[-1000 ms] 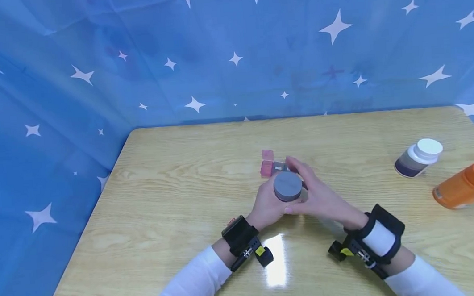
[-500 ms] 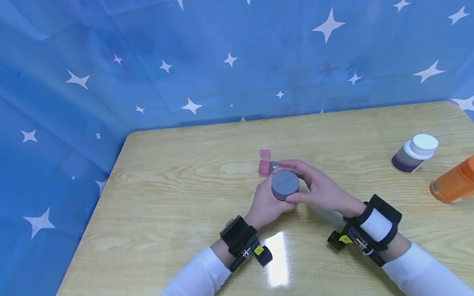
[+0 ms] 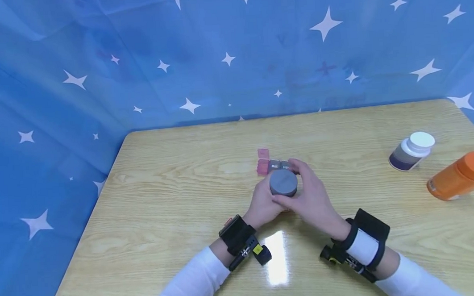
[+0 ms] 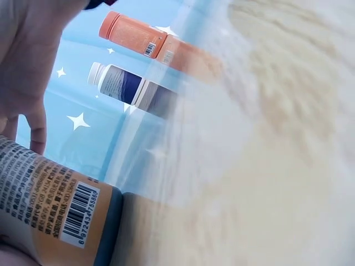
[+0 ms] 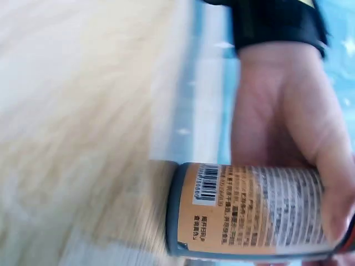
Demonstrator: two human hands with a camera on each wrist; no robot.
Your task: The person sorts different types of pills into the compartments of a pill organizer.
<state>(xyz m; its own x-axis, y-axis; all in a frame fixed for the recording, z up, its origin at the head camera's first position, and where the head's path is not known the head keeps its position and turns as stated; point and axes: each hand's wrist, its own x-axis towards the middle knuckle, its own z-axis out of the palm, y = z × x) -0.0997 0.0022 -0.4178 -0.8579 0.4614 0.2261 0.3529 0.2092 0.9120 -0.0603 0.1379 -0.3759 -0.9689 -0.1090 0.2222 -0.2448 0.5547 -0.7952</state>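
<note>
A dark bottle (image 5: 249, 213) with a grey-and-orange printed label stands upright on the table, its grey cap (image 3: 283, 182) facing up. My left hand (image 3: 263, 204) wraps around the bottle's left side. From the right, my right hand (image 3: 315, 199) grips the cap, with the thumb on the near side and fingers on the far side. Just behind the hands lies a pill organizer (image 3: 274, 165) with a pink compartment, its lid raised, and grey compartments with printed lids. Its right part is hidden behind my right hand.
At the right of the wooden table (image 3: 175, 191) stand a white bottle (image 3: 412, 151) with a purple-and-grey label and an orange bottle (image 3: 461, 176). A blue curtain (image 3: 216, 55) with white stars hangs behind the table's far edge.
My right hand has closed in on the cap and turned around it, its wrist shifting left and toward me. More of the pill organizer shows than half a second ago. The left hand stays around the bottle.
</note>
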